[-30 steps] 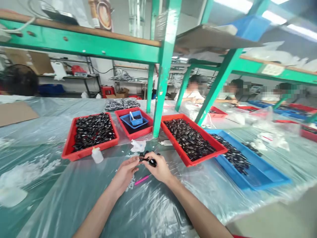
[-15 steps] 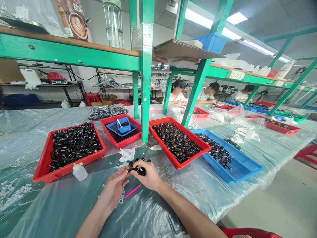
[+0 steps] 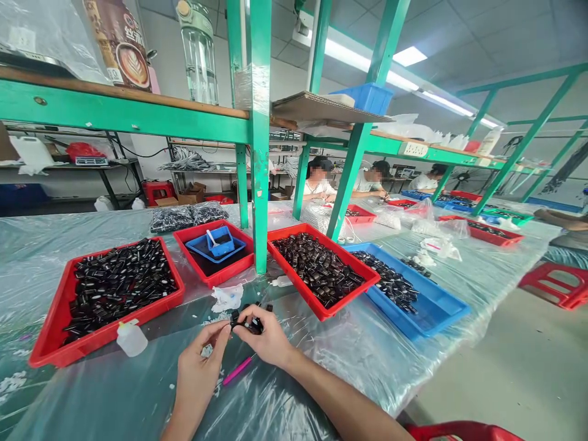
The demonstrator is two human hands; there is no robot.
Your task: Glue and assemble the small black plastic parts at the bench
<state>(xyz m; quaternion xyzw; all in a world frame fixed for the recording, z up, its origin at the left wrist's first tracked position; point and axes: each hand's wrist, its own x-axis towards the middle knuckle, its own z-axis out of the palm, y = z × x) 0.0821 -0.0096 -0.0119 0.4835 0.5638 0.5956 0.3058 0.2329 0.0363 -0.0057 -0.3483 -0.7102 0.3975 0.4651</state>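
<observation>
My right hand (image 3: 269, 339) is closed around small black parts (image 3: 255, 324) above the plastic-covered table. The thumb and fingers of my left hand (image 3: 202, 361) are pinched together against it at the left end of these parts; whatever sits between those fingertips is too small to make out. Just below the hands lies a pink pen-like tool (image 3: 237, 370). A crumpled white tissue (image 3: 226, 297) rests behind them, and a few more black pieces show beside my right fingers.
Red trays (image 3: 177, 299) (image 3: 325, 313) of black parts flank the hands. A small bottle (image 3: 131, 339) stands by the left tray. A blue tray (image 3: 441, 306) is at right, a green post (image 3: 261, 184) behind. Several people sit farther off.
My left hand has turned more upright, its fingertips now pinched by the black parts. The whole view has shifted, so trays and table appear farther left; a person at the far right has come into view.
</observation>
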